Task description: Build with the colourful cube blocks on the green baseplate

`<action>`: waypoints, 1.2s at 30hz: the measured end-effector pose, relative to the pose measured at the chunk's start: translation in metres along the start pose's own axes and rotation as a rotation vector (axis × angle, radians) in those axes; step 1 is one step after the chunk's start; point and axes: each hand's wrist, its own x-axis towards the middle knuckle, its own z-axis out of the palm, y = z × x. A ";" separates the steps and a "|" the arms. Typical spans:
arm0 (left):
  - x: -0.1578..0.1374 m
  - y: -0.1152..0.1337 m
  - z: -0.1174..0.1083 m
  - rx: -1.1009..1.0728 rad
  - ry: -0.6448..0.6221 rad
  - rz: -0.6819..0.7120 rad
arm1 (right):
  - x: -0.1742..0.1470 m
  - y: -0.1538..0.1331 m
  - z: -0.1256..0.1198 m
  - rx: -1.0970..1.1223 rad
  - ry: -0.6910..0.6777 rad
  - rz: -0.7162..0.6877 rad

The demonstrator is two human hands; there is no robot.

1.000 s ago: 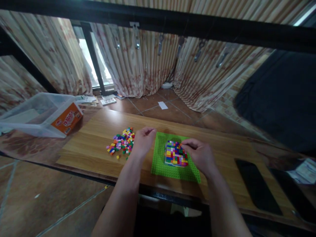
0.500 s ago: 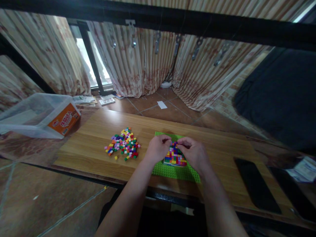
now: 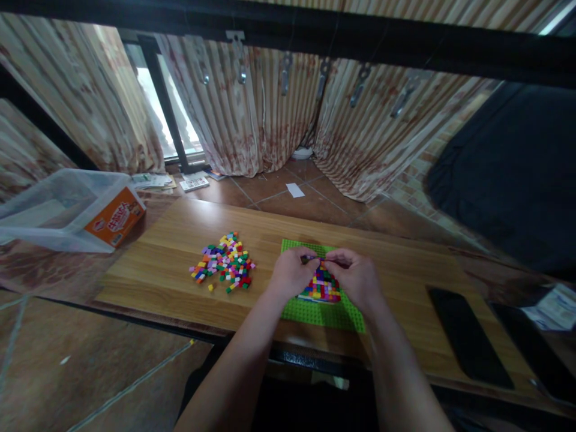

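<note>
My left hand (image 3: 288,275) and my right hand (image 3: 357,279) meet above a build of small multicoloured toy bricks (image 3: 320,292). The build sits on a green studded baseplate (image 3: 321,316). On each hand the thumb and fingers are pinched together at the far part of the build. Purple shows by the left fingertips, but whether it is a loose brick or part of the build I cannot tell. The right fingertips hide whatever is between them. Loose toy bricks (image 3: 230,262) lie in a heap to the left of the baseplate.
The wooden tabletop (image 3: 157,270) bears a dark phone-like slab (image 3: 468,336) at the right, with a second dark slab (image 3: 533,351) beyond it. A clear plastic bin (image 3: 67,207) with an orange label stands at the left. A dark bar (image 3: 288,36) crosses overhead with hanging hooks.
My left hand has shifted slightly right and its fingertips are closer to the right hand's. More purple shows at the left fingertips. The brick heap and baseplate stay put.
</note>
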 end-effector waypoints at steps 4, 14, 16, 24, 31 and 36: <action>0.000 0.002 0.005 -0.008 0.022 0.010 | 0.002 0.001 0.000 0.026 0.002 0.024; 0.002 0.009 0.013 -0.031 0.063 -0.076 | 0.006 -0.002 -0.001 0.166 -0.028 0.122; 0.002 0.008 0.014 -0.037 0.070 -0.085 | 0.007 -0.003 -0.001 0.186 -0.037 0.144; 0.004 0.008 0.016 -0.053 0.099 -0.096 | 0.010 -0.009 -0.001 0.072 -0.065 0.143; 0.002 0.000 0.016 -0.118 0.086 -0.033 | 0.008 -0.006 -0.001 0.178 -0.050 0.171; 0.011 -0.012 0.002 -0.285 0.197 -0.022 | 0.006 -0.008 -0.005 0.345 0.089 0.198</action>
